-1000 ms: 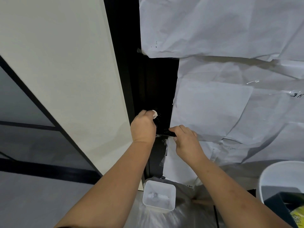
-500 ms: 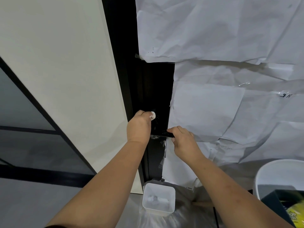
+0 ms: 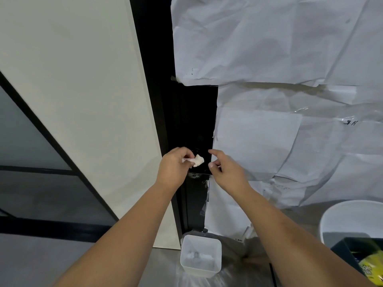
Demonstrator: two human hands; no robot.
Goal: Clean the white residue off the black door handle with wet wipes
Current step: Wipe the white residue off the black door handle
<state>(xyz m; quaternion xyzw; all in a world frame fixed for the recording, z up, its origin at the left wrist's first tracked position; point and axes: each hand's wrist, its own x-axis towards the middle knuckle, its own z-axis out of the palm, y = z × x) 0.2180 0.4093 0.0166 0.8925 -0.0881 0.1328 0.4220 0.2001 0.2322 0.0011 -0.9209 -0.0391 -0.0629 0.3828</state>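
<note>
Both forearms reach forward and up toward the black door (image 3: pixel 192 121), wrists nearly level with each other. The left hand (image 3: pixel 173 166) has its fingers curled, pinching a crumpled white wet wipe (image 3: pixel 196 160) that pokes out toward the right hand (image 3: pixel 224 168). The right hand holds nothing: its forefinger points up-left, thumb apart, the other fingers loosely bent. The black door handle (image 3: pixel 200 174) lies just below, between the hands, with white residue (image 3: pixel 194 176) at its lower edge.

Dark handle, cropped bins

The black door handle (image 3: pixel 196 154) blurs into its dark frame; the white bucket (image 3: pixel 350 216) and yellow packet (image 3: pixel 371 266) are cut off.
</note>
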